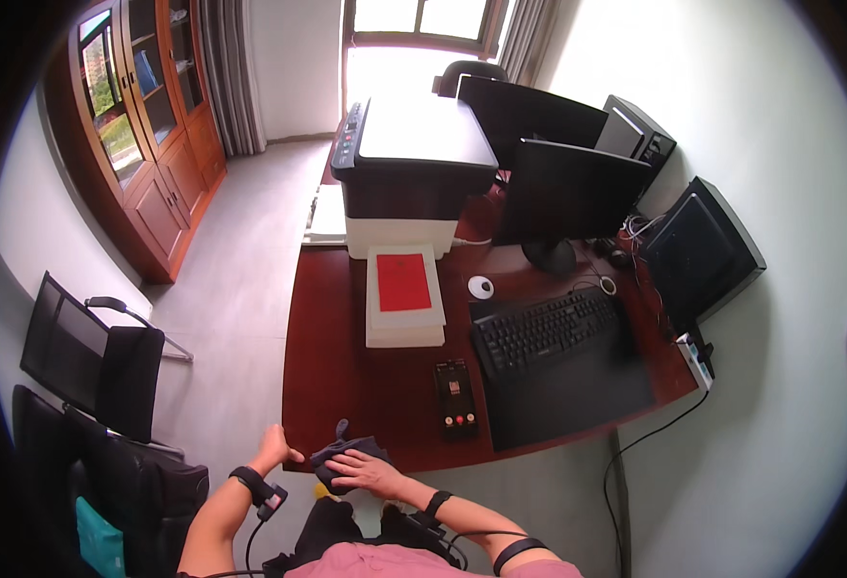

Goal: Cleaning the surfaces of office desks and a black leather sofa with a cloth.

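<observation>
At the near left corner of the wooden desk (329, 390), my left hand (277, 446) rests against the edge, its thumb over the top. Its other fingers look bent, and their grip on the edge is hard to make out. My right hand (369, 473) lies over a bunched dark grey cloth (351, 448) at the desk's front edge, fingers spread on it. A small tab or loop of the cloth sticks up at the back. To the right of the cloth, a black device with buttons (454, 397) lies on the desktop.
Behind the cloth sits a paper stack (405, 336) topped by a red booklet (404, 282), before a printer (416, 180). A keyboard (546, 329), white mouse (480, 287), monitor (572, 195) and computer case (705, 246) stand rightward. Chairs (131, 383) are at left; a power strip (694, 361) hangs at the right edge.
</observation>
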A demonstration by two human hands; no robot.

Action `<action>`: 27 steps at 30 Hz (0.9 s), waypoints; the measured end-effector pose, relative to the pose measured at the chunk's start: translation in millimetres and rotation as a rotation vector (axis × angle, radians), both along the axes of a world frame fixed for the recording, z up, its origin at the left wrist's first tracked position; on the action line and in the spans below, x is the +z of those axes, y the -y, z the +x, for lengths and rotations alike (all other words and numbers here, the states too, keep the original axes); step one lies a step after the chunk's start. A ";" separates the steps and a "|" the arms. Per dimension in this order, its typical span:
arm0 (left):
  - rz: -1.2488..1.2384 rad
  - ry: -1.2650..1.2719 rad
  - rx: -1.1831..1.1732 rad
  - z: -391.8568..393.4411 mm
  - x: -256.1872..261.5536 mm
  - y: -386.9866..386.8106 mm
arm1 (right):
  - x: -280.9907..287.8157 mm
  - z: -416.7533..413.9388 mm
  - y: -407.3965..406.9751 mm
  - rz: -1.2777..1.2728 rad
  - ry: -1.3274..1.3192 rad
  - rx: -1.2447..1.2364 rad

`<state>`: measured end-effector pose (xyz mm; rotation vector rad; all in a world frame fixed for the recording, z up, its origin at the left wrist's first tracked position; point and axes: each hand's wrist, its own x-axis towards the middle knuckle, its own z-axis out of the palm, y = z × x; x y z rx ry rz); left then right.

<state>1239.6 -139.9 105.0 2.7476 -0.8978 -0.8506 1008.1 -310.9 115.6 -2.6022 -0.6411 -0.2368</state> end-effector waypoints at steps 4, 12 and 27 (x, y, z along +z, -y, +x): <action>-0.029 -0.014 0.028 -3.0 8.4 1.1 | -7.2 -48.2 15.2 -0.036 0.106 -0.089; -0.108 -0.029 0.069 -9.4 20.2 6.6 | 3.3 -185.3 40.9 0.119 -0.036 -0.620; -0.284 0.012 0.141 -31.7 24.8 8.1 | 66.6 -265.1 132.4 0.359 0.431 -1.593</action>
